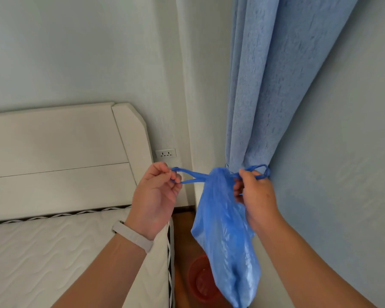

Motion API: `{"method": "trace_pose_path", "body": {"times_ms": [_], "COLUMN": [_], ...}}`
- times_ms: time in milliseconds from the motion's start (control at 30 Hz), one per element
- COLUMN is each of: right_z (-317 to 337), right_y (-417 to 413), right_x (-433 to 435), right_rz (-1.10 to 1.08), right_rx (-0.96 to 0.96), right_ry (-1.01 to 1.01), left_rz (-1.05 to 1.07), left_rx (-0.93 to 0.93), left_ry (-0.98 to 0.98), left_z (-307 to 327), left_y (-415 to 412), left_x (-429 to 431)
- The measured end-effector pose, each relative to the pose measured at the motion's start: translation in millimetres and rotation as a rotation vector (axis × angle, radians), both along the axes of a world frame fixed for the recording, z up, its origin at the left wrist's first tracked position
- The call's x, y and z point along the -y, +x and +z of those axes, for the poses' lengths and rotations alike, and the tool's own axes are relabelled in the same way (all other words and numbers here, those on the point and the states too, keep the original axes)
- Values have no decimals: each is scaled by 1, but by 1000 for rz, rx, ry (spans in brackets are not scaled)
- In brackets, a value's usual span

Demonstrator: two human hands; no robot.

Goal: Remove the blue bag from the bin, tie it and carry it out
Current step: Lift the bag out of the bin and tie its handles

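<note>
Now your left hand (157, 192) pinches one handle of the blue bag (227, 241) toward 9 o'clock; your right hand (255, 196) clenches the other handle toward 3 o'clock, wrists level.

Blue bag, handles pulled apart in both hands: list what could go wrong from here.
1. The blue bag hangs by thin handles stretched between the left hand and right hand; pulling harder might tear them before any knot is made.
2. The right handle loop lies against the blue curtain, so fabric could get caught in the knot.
3. If either grip slips, the bag could drop towards the red bin below.
</note>
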State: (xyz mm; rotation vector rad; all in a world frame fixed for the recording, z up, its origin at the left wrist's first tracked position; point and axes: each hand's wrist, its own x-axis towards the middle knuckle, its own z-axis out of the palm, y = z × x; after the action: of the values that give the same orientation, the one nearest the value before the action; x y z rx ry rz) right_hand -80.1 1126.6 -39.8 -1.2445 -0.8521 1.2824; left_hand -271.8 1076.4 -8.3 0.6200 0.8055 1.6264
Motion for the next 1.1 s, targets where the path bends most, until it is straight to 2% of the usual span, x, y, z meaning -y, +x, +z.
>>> {"method": "trace_pose_path", "body": {"times_ms": [300, 433, 600, 767, 967, 1100], "right_z": [-15, -23, -21, -6, 17, 27], "right_y": [14, 13, 2, -17, -48, -73], "right_x": [-19, -19, -10, 14, 36, 45], "right_rz": [-65, -38, 98, 340, 477, 601], "right_rx": [85, 107, 296, 515, 715, 744], "right_ry": [42, 50, 119, 227, 430, 474], "left_rz": [265, 340, 375, 353, 137, -35], "left_rx": [-233, -342, -556, -712, -727, -732], "left_ry": [-307, -378, -309, -222, -96, -29], "left_z": [-33, -44, -31, -10, 11, 20], "left_y": [-75, -97, -92, -79, -47, -29], "left_x": [9, 16, 22, 25, 37, 46]}}
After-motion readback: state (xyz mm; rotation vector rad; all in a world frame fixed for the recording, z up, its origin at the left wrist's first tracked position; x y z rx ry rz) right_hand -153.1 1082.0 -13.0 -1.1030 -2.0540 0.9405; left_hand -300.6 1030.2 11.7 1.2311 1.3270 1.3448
